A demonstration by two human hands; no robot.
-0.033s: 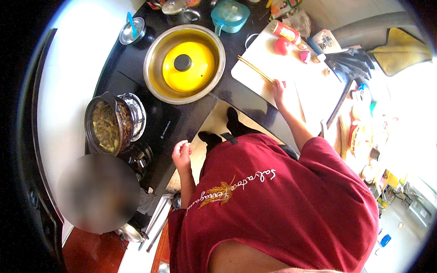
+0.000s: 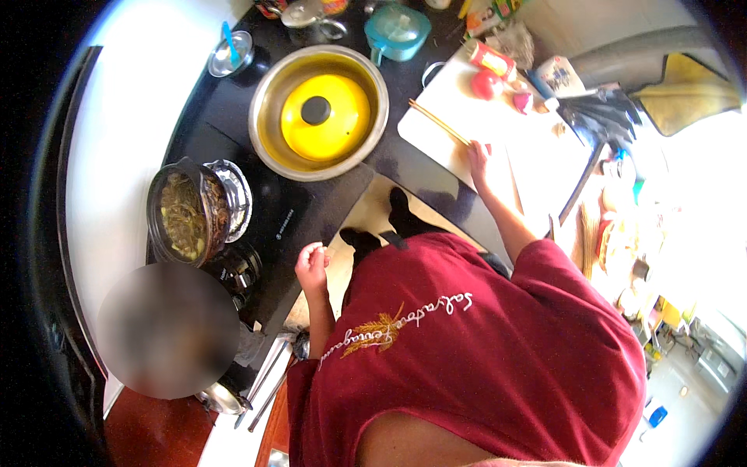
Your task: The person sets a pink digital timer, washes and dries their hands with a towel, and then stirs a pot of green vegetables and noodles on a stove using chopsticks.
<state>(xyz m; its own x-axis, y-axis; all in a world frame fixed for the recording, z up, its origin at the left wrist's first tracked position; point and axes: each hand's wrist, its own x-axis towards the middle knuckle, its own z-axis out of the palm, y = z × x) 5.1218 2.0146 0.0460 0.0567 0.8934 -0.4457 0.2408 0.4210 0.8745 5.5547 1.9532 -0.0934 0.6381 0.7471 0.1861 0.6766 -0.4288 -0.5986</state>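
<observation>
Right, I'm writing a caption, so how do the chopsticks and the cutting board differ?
The chopsticks are thin and tan; the cutting board is broad and white. The chopsticks are held in the right hand; the cutting board lies flat on the counter. Both are near that hand.

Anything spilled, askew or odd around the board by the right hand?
No spill shows, though glare washes out the far right. The red canister seems to lie on its side by the far edge of the white board, beyond the chopsticks in the right hand; it may have toppled.
</observation>
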